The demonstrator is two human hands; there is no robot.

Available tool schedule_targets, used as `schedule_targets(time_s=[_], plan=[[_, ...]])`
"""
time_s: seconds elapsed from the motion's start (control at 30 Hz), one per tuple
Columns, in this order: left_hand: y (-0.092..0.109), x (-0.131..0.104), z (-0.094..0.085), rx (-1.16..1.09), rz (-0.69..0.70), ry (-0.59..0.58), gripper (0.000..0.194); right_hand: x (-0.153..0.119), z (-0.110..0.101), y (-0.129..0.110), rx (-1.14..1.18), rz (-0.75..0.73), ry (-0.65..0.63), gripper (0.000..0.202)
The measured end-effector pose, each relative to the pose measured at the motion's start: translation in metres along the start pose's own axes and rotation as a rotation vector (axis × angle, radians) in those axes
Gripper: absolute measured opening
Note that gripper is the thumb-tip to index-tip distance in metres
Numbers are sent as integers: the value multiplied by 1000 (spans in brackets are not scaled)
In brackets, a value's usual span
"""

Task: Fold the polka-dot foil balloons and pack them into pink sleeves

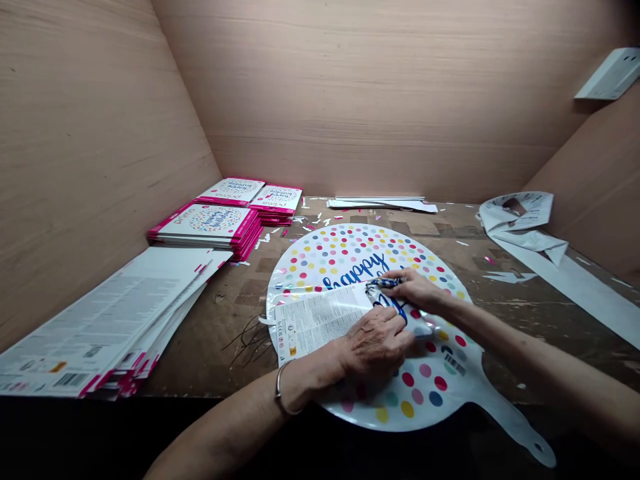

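Note:
A flat round foil balloon (350, 237), white with coloured dots and blue lettering, lies in front of me with its neck pointing to the lower right. On top of it is a white printed card sleeve (320, 317). A bunched piece of foil with blue lettering (419, 327) meets the sleeve's right end. My left hand (375, 341), with a bangle on the wrist, is curled closed at the foil's near side; its fingertips are partly hidden. With fingers pinched together, my right hand (415, 288) grips the foil's upper edge.
Stacks of pink-edged printed packs (210, 223) stand at the back left, with a fanned pile of printed cards (115, 320) nearer. Dark strings (250, 340) lie left of the balloon. White strips (383, 204) are at the back; a curled paper band (520, 213) lies right. Wooden walls enclose the table.

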State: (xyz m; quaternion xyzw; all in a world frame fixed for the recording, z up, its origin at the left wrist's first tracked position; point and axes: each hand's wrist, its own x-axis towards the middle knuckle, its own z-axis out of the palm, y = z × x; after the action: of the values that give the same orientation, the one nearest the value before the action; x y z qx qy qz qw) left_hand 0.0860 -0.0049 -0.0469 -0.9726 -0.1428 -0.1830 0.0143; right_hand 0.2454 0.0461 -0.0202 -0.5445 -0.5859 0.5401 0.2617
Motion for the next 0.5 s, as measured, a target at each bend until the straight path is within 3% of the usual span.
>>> schedule_targets(time_s=[0.1,0.17,0.27,0.3,0.37,0.43,0.5], plan=[[0,-1,4,-5,47,-19,11,-7,6,19,-7,-12,19,36],[0,-1,6,-4,68,-10,11,-14,0,18,-175,-95,82,42],[0,-2,9,-3,85,4,14,-27,-13,4,-686,-503,188,47],[0,-3,9,-3,96,5,16,-30,-16,0,-838,-679,153,44],[0,-4,9,-6,106,-2,16,-36,-18,-2,-1010,-942,-37,35],[1,-4,9,-14,99,-24,11,-38,-14,6,-1108,-1017,-177,33],[1,-2,9,-28,93,-44,8,-37,-8,18,-1163,-1005,-186,32]])
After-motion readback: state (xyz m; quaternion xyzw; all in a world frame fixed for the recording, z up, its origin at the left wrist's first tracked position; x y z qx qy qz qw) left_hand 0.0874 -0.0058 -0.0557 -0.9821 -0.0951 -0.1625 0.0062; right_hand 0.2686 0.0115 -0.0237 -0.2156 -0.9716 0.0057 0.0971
